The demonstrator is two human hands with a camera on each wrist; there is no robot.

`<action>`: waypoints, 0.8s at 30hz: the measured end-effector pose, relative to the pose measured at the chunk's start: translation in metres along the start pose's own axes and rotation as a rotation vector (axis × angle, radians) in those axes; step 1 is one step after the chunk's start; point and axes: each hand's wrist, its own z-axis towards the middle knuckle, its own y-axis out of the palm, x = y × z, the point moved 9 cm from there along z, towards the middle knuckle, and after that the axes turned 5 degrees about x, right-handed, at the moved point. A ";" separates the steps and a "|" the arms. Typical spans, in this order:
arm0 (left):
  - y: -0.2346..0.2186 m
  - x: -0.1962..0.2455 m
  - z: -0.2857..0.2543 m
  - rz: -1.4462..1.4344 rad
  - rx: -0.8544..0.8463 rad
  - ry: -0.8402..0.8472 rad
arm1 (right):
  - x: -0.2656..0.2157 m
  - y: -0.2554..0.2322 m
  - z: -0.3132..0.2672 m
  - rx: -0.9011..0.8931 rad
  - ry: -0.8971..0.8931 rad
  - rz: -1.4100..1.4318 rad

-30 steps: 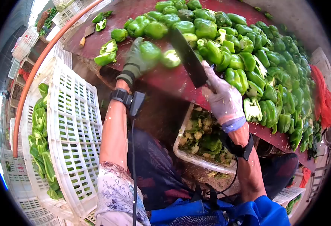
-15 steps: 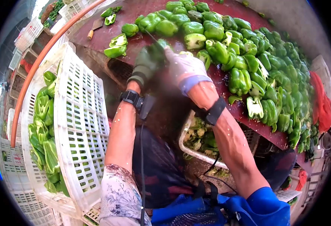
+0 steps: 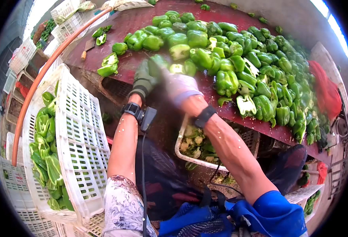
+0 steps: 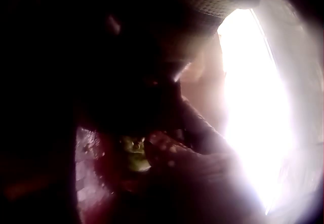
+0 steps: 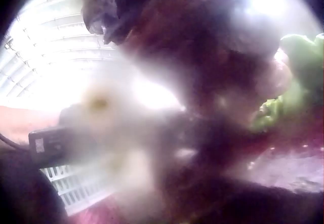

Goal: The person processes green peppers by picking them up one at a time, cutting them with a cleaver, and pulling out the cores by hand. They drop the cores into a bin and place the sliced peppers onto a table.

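Note:
My left hand (image 3: 144, 79), in a dark green glove, grips a green bell pepper (image 3: 158, 62) over the near edge of the red table (image 3: 205, 89). Right beside it, my right hand (image 3: 180, 87) wears a thin whitish glove, its fingers curled at the pepper. The cleaver it holds is edge-on and lost in blur and behind the hands. Just beyond the hands lie cut peppers (image 3: 180, 51) with pale insides. The left wrist view is mostly dark, with a bit of green pepper (image 4: 136, 155). In the right wrist view the gloved hand (image 5: 212, 47) blocks much of the scene.
A large heap of green peppers (image 3: 280, 71) covers the table's right side. A white crate (image 3: 83, 138) of cut peppers stands at left. Below the table edge sits a white bin (image 3: 178, 148) of scraps. A wooden-handled knife (image 3: 87, 47) and pepper halves (image 3: 108, 65) lie at far left.
My right hand has swung left from the heap's edge to the left hand, bringing the cleaver to the pepper. My left hand has stayed around the pepper. The head view has shifted slightly.

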 end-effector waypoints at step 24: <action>0.051 -0.019 0.138 0.364 -0.028 -0.050 | 0.110 -0.043 -0.073 0.302 0.131 0.142</action>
